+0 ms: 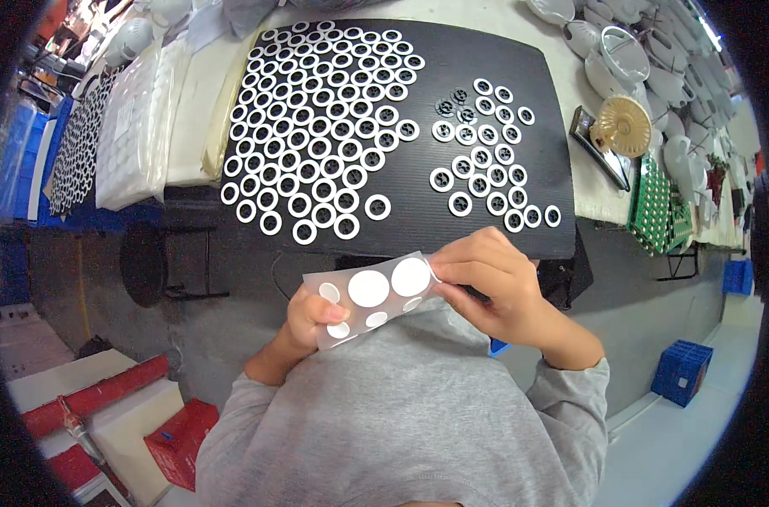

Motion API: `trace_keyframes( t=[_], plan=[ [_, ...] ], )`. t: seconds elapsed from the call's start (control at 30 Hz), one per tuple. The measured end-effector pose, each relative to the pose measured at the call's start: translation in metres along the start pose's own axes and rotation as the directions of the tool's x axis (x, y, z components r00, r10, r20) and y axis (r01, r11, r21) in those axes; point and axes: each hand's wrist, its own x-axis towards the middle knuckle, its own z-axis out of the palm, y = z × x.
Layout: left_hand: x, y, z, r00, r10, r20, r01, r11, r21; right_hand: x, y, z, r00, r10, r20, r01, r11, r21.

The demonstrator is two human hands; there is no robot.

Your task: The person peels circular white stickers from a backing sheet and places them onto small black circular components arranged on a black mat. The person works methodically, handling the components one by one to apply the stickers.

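Plainly, a broad black board (414,213), matte and finely ribbed, lies beyond the hands; near its front edge, the right hand (494,279) pinches one corner and the left hand (304,319), thumb on top, clamps the other end of a smooth translucent sheet (391,306); glossy pale rings (368,208) dot the board; flat white discs (368,288) line the sheet
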Motion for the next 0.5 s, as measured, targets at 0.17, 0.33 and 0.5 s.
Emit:
trace_keyframes(
  t=[0.17, 0.33, 0.5],
  plan=[
    [-0.004, 0.003, 0.000, 0.999, -0.019, 0.036, 0.012, 0.983, 0.184, -0.002, 0.001, -0.006, 0.951, 0.271, 0.146, -0.307, 0.876, 0.372],
    [0.001, 0.015, 0.012, 0.977, -0.014, 0.212, -0.046, 0.960, 0.275, -0.002, 0.001, -0.007, 0.897, 0.389, 0.208, -0.441, 0.777, 0.449],
    [0.001, 0.016, 0.010, 0.977, -0.061, 0.205, -0.012, 0.942, 0.336, -0.001, 0.004, -0.008, 0.807, 0.483, 0.340, -0.587, 0.597, 0.547]
  ],
)
